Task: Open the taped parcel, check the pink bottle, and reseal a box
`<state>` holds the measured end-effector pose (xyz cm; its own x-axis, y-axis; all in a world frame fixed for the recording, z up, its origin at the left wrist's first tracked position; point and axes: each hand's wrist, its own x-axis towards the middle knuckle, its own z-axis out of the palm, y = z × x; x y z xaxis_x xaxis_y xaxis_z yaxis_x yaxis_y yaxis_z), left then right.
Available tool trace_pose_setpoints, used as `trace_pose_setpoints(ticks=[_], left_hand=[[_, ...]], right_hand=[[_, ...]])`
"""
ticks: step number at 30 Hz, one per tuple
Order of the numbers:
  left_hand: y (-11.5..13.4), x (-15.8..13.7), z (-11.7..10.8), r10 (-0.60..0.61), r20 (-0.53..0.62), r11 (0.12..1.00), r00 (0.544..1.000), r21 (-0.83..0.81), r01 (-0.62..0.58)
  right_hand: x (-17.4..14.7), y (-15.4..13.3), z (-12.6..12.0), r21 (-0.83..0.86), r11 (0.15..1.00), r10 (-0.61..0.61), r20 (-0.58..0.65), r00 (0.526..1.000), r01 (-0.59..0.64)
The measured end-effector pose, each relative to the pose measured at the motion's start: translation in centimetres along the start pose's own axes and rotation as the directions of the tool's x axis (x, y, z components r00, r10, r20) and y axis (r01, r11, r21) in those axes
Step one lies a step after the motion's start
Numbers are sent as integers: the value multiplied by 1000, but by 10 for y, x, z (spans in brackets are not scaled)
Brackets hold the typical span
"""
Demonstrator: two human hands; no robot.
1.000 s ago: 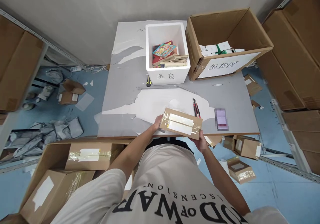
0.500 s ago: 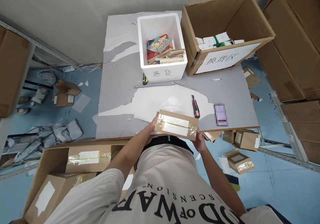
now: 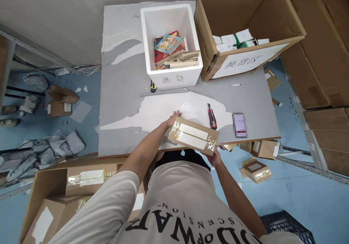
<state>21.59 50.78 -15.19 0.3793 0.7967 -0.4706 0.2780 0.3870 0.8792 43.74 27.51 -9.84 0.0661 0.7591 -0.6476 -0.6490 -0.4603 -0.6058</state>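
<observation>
A small taped cardboard box [image 3: 193, 135] with white labels is held over the table's near edge. My left hand [image 3: 173, 119] grips its left end, with some fingertips showing past the far corner. At the lower right corner, my right hand [image 3: 215, 158] is closed on the box from below, its fingers partly hidden. Just beyond the box lies a red and black utility knife [image 3: 212, 116], and to its right a phone [image 3: 240, 125] with a blurred screen. Neither hand touches them.
On the table [image 3: 120, 98] stand a white foam box [image 3: 174, 79] of books and a large carton [image 3: 253, 60] of small white boxes. A yellow and black knife [image 3: 153, 86] lies beside the foam box. Below left, an open carton [image 3: 51, 164] holds parcels. Shelving flanks both sides.
The view has shifted slightly. The small box has tilted a little, its right end lower. My left hand has moved up along its left end, and its fingers show more.
</observation>
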Motion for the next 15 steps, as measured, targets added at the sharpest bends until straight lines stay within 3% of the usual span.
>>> trace_pose_setpoints(ticks=[4, 7, 12, 15], left_hand=[[-16, -17, 4, -210, 156, 964, 965, -132, 231], [-22, -32, 7, -300, 228, 908, 926, -230, 350], [-24, -53, 29, -320, 225, 869, 920, -316, 380], [-24, -68, 58, -311, 248, 869, 917, -316, 380]], right_hand=[[4, 7, -2, 9, 1000, -2, -34, 999, 2], [4, 10, -4, 21, 1000, 22, -64, 998, -21], [-10, 18, -18, 64, 998, 22, -128, 992, -14], [-38, 28, -47, 67, 997, -16, -213, 977, 30]])
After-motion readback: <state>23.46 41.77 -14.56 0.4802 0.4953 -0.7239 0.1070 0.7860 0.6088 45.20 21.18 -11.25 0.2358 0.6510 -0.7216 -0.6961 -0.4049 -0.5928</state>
